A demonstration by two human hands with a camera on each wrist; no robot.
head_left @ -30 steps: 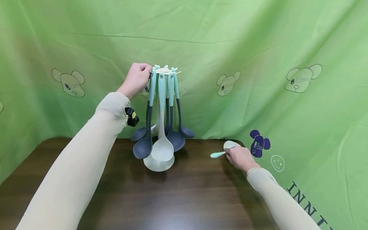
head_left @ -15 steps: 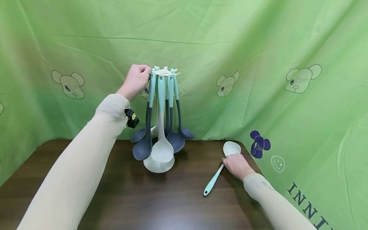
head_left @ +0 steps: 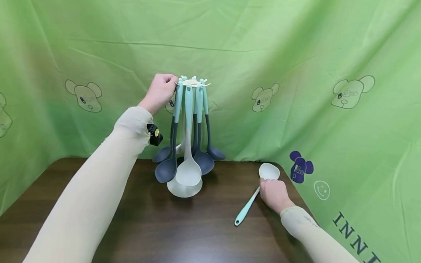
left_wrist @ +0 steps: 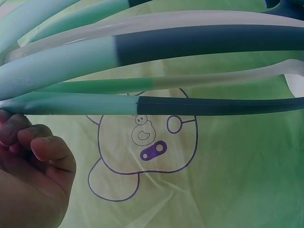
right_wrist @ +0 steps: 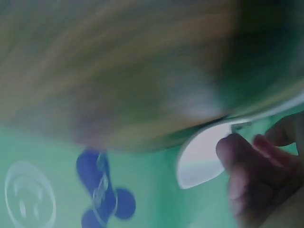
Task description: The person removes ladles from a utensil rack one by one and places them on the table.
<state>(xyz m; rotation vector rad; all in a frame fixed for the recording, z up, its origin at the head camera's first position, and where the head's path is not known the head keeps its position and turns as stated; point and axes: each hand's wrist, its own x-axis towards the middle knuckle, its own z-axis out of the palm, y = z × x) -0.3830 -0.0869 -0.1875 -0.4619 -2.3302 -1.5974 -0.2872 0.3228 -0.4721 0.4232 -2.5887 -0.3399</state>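
Observation:
My left hand (head_left: 160,90) grips the top of a white utensil rack (head_left: 184,189) at its left side, fingers curled. From the rack hang several mint-handled utensils: a white ladle (head_left: 188,173) in front and dark blue ladles and spoons, one a dark ladle (head_left: 166,170), around it. In the left wrist view, the curled left fingers (left_wrist: 40,137) lie right at the handle tops. A white spoon (head_left: 269,171) with a mint handle lies on the table at the right. My right hand (head_left: 274,193) is over its neck, the loosely bent fingers (right_wrist: 273,147) showing a gap from the handle.
The brown wooden table (head_left: 189,235) meets a green curtain (head_left: 230,36) printed with bear heads at its back and sides. The spoon's bowl is close to the table's back right corner. A small black camera (head_left: 154,135) sits on the left wrist.
The right hand has turned the spoon so its handle points toward the front, laid it down and let go, drawing slightly back. The left hand stays at the rack; the view has shifted slightly.

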